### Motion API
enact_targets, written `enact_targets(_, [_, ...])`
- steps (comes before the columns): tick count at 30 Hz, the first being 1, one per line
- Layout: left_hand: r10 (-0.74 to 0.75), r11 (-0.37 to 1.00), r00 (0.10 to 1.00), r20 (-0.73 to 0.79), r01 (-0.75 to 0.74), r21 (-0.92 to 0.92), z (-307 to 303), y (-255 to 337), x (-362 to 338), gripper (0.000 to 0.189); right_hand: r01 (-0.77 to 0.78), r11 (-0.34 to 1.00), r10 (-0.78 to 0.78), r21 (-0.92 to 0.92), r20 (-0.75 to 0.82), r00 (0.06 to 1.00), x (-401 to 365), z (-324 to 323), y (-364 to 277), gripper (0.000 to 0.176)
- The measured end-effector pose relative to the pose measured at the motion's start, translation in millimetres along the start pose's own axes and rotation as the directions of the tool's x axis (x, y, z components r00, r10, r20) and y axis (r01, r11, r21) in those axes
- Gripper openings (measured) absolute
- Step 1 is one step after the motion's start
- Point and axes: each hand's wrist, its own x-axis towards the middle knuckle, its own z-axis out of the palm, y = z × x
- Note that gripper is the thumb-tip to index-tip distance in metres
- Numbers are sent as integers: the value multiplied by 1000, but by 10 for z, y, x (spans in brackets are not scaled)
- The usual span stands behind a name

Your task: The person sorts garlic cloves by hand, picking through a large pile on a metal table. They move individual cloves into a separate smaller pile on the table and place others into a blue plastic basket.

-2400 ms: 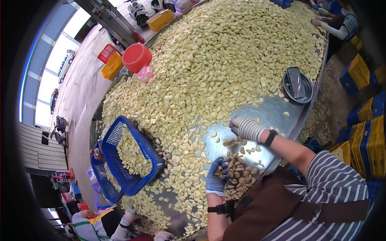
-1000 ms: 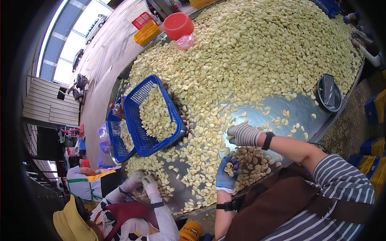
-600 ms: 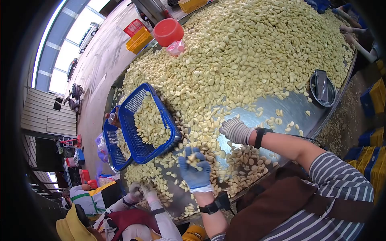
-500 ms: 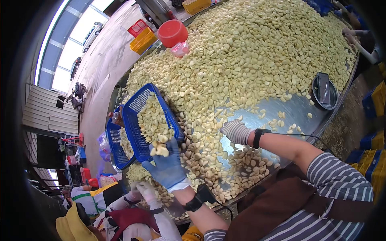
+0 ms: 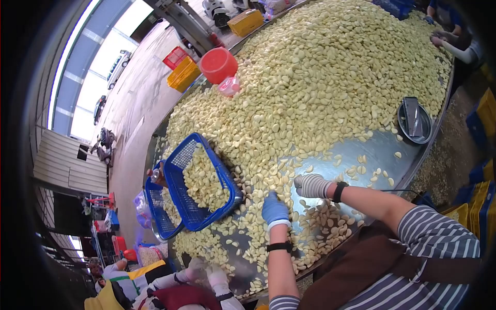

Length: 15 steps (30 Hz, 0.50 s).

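Note:
My left hand point(image 5: 275, 209), in a blue glove, is down among pale, flat, oval bean-like pieces point(image 5: 315, 85) at the near edge of the heap. Its fingers are drawn together and partly hidden, so what they hold does not show. Just right of it, my right hand point(image 5: 312, 186) wears a grey-and-white striped glove and has its fingers curled over the metal table point(image 5: 338, 150); anything inside is hidden. Left of both hands, a tilted blue basket point(image 5: 181, 206) holds many of the pieces. A darker batch of pieces point(image 5: 323, 225) lies close to my body.
A second blue basket point(image 5: 156, 206) sits beside the first. A round metal pan with a dark flat object point(image 5: 413, 121) rests at the right edge. Across the heap stands a red tub point(image 5: 218, 64). Co-workers' gloved hands point(image 5: 217, 276) are at the lower left; others work at upper right.
My left hand has moved right from the basket, where pieces were falling at its open fingers, down to the heap beside my right hand. The whole view has shifted slightly.

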Motion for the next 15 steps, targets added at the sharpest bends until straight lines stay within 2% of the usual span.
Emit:
enact_targets(1, [2,1000,999,44,-1,-29,49,14,-64,30,27,1000,-27,9,-28,999,-10,49,54,29])
enact_targets(3, [52,992,997,-52,-58,-112,103,11,-275,30,20,998,-13,-61,102,995,-88,-65,-49,30])
enact_targets(4, [-31,972,999,-15,27,-232,93,-16,-357,28,57,995,-46,-77,142,989,-120,-25,-13,32])
enact_targets(5, [-117,931,993,33,121,-343,92,-96,-415,26,105,992,-78,-76,296,952,-277,-337,-179,33])
enact_targets(7, [-211,870,977,15,195,-453,204,-496,-488,26,96,991,-77,-92,193,978,-319,-664,-19,34])
enact_targets(8, [-286,821,958,20,256,-510,222,-743,-519,24,-22,1000,21,-13,-78,997,-276,-797,205,33])
enact_targets(9, [-365,761,930,28,316,-566,238,-929,-556,23,-109,990,132,87,-333,934,-243,-989,463,33])
enact_targets(10, [-420,701,907,9,331,-632,227,-1025,-618,21,-274,961,257,26,-442,860,-288,-1335,621,33])
enact_targets(11, [-474,637,880,-7,337,-693,166,-1053,-660,20,-361,926,261,-106,-512,819,-312,-1489,866,29])
enact_targets(12, [-469,708,883,9,382,-594,-60,-885,-698,18,-450,864,251,-228,-579,776,-296,-1511,1085,26])
enact_targets(13, [-467,709,884,11,381,-593,-101,-720,-651,18,-452,863,253,-227,-580,774,-208,-1394,1209,26])
enact_targets(15, [-560,470,809,178,488,-736,-158,-514,-613,17,-412,867,237,-281,-495,836,30,-1093,1286,20])
